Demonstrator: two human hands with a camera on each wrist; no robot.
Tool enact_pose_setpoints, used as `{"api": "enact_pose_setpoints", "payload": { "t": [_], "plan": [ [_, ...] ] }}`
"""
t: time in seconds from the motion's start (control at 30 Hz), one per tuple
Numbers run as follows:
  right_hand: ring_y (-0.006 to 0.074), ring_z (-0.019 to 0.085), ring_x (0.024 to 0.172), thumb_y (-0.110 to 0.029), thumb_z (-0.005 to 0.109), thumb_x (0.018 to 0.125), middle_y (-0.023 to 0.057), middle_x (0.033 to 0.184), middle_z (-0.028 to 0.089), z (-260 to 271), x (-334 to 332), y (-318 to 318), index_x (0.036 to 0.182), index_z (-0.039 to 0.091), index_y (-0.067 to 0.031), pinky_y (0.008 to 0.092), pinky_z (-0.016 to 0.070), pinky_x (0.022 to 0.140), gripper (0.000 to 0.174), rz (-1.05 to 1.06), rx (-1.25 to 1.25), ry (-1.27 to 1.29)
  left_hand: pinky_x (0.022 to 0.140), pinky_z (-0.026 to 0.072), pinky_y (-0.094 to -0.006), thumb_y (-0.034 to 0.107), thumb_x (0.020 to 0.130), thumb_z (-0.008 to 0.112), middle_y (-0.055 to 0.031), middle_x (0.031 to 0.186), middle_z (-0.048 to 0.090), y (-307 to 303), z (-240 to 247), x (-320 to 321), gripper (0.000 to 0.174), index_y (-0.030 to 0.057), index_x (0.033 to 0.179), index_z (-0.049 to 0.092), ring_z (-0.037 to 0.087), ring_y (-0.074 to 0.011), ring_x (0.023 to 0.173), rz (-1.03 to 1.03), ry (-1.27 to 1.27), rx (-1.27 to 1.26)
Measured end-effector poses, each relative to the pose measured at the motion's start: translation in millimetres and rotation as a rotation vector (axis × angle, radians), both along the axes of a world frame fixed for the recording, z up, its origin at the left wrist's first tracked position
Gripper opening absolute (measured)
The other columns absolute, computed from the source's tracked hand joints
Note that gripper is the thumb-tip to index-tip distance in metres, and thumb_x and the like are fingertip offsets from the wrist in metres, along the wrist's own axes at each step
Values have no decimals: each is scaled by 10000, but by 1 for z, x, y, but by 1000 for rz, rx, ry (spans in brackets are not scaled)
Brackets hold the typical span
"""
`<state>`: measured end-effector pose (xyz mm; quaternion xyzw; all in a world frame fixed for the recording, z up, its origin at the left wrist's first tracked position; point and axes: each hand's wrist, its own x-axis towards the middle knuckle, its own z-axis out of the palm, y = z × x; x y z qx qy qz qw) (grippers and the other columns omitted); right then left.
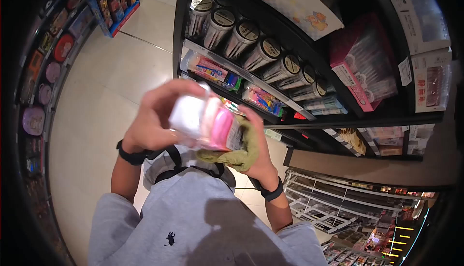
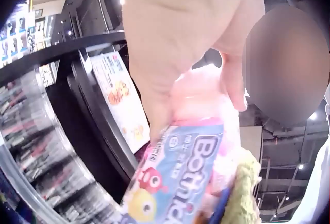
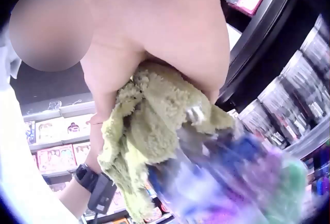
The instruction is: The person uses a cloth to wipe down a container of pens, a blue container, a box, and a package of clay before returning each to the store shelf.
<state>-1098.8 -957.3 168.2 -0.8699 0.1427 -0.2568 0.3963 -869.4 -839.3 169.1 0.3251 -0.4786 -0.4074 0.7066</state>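
My left hand point(image 1: 147, 118) grips one end of a clear plastic pack point(image 1: 221, 128), thumb and fingers on either side. Pink contents show through it in the head view. A blue printed label point(image 2: 178, 170) with cartoon eyes faces the left wrist camera. My right hand point(image 1: 263, 157) holds a fuzzy green cloth point(image 3: 154, 115) bunched in its fingers, against the other end of the pack. From the right wrist, blurred blue, purple and green parts of the pack point(image 3: 232, 183) stick out past the cloth. The pack is held up in front of my body.
On the black shelf ahead stands a row of clear tubs with dark lids point(image 1: 245, 31). Colourful packs point(image 1: 263, 97) lie on the tier below. A pink display box point(image 1: 362, 68) sits to the right. Another stocked shelf point(image 1: 34, 121) runs along the left, across the tiled floor point(image 1: 106, 87).
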Motion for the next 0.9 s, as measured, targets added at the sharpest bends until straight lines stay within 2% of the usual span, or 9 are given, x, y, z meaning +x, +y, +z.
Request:
{"api": "enact_pose_setpoints", "payload": {
  "t": [0.07,0.17,0.23,0.3,0.43,0.5,0.57,0.6,0.9],
  "plan": [
    [258,437,1253,-218,929,547,127,1322,450,-22,-10,-3,1392,287,-51,379,340,1072,1074,-159,36,-68,996,455,-376,49,590,822,-189,1216,602,4,5,11,723,7,1243,513,597,-260,1130,55,85,-90],
    [244,445,1247,-191,934,537,115,1300,462,-47,-23,-11,1377,309,-54,371,339,1077,1056,-64,316,58,991,455,-364,59,572,843,-170,1206,609,11,1,17,739,18,1237,523,597,-243,1122,106,117,-75],
    [270,452,1264,-177,913,557,134,1360,423,-45,-20,-15,1370,309,-42,376,346,1077,1022,31,240,169,1003,436,-338,39,600,830,-138,1237,588,9,-4,6,709,11,1241,529,575,-210,1134,39,60,51],
    [253,435,1289,-138,900,559,131,1393,408,-18,-3,2,1381,308,-28,372,345,1083,1019,76,389,73,1034,396,-318,-65,662,734,-104,1277,546,1,-5,-14,664,1,1285,514,533,-181,1171,-25,3,41],
    [232,387,1324,-207,937,568,144,1404,396,-10,11,16,1384,294,-51,373,318,1104,1051,28,446,-228,1013,401,-336,18,613,824,-139,1236,574,-3,0,-28,691,0,1239,531,539,-216,1165,-82,158,193],
    [220,423,1291,-195,932,576,141,1376,419,-25,-1,7,1372,303,-49,355,350,1075,1025,4,417,-217,1042,401,-337,-72,667,725,-115,1277,539,-4,-5,-16,659,-17,1286,505,527,-202,1198,-112,18,-41],
    [206,483,1228,-178,929,580,125,1316,476,-28,-18,-6,1364,324,-55,342,383,1040,998,41,275,204,1021,425,-341,-42,660,753,-121,1279,542,-1,-7,-12,665,-14,1278,509,548,-207,1171,-78,74,-13],
    [286,537,1179,-125,883,566,161,1242,541,-39,-28,-10,1320,389,-30,370,424,994,906,-17,337,306,1011,434,-342,-11,655,780,-121,1273,547,-3,-9,-12,674,-12,1274,513,557,-208,1160,-78,103,-11],
    [270,548,1168,-124,864,566,147,1279,533,-12,-49,-20,1382,379,1,350,412,1005,957,-5,327,138,1059,364,-324,47,695,753,-102,1329,499,-37,-18,-59,696,-1,1330,470,477,-188,1247,-195,180,76]
  ]
}}
